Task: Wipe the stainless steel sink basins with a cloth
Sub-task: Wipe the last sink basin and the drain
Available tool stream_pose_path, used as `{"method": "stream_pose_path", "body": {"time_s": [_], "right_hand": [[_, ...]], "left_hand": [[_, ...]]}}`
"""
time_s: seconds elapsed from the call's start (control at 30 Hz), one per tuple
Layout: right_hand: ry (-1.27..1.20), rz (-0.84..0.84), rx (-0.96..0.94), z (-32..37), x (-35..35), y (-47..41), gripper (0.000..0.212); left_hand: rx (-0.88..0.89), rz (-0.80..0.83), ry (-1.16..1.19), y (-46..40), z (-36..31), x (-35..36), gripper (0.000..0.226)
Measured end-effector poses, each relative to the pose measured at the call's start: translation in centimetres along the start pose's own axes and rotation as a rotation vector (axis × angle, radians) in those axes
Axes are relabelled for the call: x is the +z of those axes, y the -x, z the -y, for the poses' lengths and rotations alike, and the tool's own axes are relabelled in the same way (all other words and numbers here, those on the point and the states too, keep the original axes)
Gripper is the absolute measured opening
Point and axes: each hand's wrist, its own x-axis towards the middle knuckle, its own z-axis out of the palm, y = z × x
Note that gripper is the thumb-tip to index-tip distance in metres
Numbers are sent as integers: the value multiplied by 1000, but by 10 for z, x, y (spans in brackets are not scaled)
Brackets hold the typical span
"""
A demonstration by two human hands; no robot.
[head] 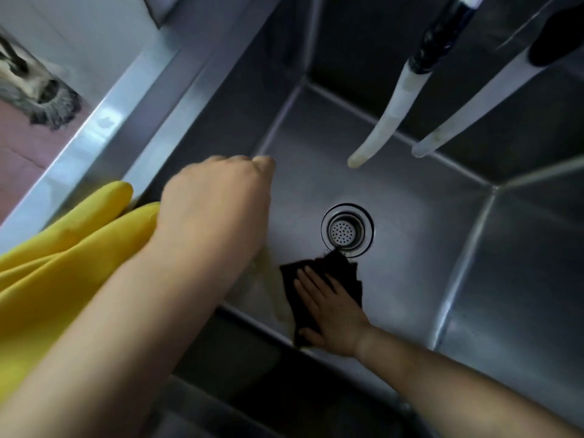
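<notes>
The stainless steel sink basin fills the view, with a round drain strainer in its floor. A black cloth lies on the floor just in front of the drain. My right hand presses flat on the cloth with straight fingers, near the basin's front wall. My left hand hovers over the basin's left wall with its fingers curled under; nothing shows in them and its palm side is hidden.
Yellow rubber gloves drape over the sink's left rim under my left forearm. Two pale hose ends hang from above into the back of the basin. A pale yellowish patch lies on the floor left of the cloth.
</notes>
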Motion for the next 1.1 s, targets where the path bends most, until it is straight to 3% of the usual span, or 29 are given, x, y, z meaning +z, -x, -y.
{"method": "stream_pose_path", "body": {"time_s": [0.2,0.3,0.43,0.63,0.83,1.1], "right_hand": [[-103,-20,82,18,15,29,88],[-149,-64,113,17,11,8,90],[-136,-118,241,10,-8,-45,92],[-115,-176,283,-22,-41,-125,90],[-98,-238,167,-44,-71,-185,83],[-36,-173,-131,-5,-61,-171,80]], "left_hand": [[248,-12,-89,-2,64,-21,28],[279,-54,-84,-5,87,-15,33],[326,-133,-25,-3,99,1,27],[313,-215,26,-3,103,14,20],[328,-263,54,-2,101,16,17],[318,-260,40,0,98,15,18]]}}
